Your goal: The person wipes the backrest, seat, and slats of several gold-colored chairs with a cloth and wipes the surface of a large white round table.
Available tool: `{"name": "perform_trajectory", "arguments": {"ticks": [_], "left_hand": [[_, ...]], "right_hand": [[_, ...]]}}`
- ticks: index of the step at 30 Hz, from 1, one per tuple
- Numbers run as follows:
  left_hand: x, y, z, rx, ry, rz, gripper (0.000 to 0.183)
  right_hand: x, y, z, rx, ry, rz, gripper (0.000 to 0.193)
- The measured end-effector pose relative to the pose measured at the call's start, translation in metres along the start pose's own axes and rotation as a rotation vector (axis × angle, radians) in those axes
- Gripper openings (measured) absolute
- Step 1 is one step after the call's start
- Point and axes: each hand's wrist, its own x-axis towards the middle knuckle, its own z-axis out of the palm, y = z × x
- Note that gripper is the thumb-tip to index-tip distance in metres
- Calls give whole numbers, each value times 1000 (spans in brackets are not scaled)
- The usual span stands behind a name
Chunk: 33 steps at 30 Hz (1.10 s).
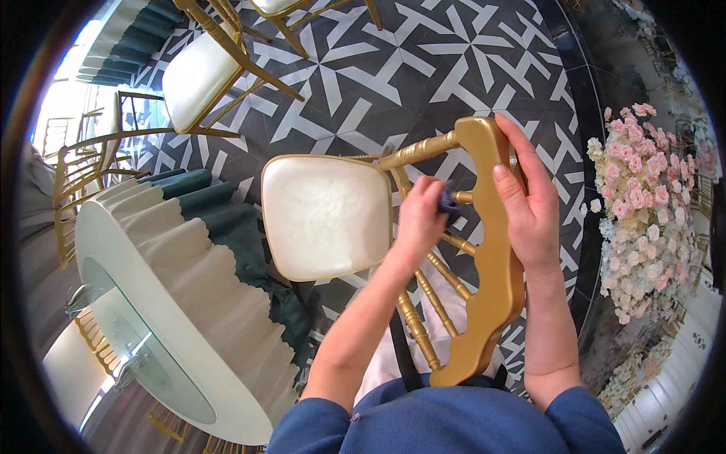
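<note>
A gold chair (490, 250) with a curved, scalloped top rail and turned spindles stands right in front of me, its cream seat (329, 218) on the far side of the backrest. My right hand (531, 200) grips the outer side of the top rail, thumb on its face and the other fingers partly hidden behind. Between the spindles, my left hand (423, 217) is closed on a bunched dark blue cloth (449, 203), pressed against one spindle close to the rail. That hand is slightly blurred.
At left stands a round table (174, 318) with a glass turntable (147, 356) and a cream-and-green skirt. More gold chairs (200, 79) stand at upper left. Pink and white flowers (643, 200) fill the right side. The floor (363, 68) has a black-and-white geometric pattern.
</note>
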Motion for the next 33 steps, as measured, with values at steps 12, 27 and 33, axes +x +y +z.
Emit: {"name": "perform_trajectory", "arguments": {"ticks": [12, 27, 33], "left_hand": [[-6, -17, 13, 152, 112, 165, 49], [-36, -152, -4, 327, 39, -144, 46], [19, -77, -43, -249, 431, -211, 52]], "right_hand": [[1, -5, -2, -69, -24, 24, 44], [1, -4, 1, -47, -37, 8, 46], [0, -4, 1, -4, -33, 46, 46]]}}
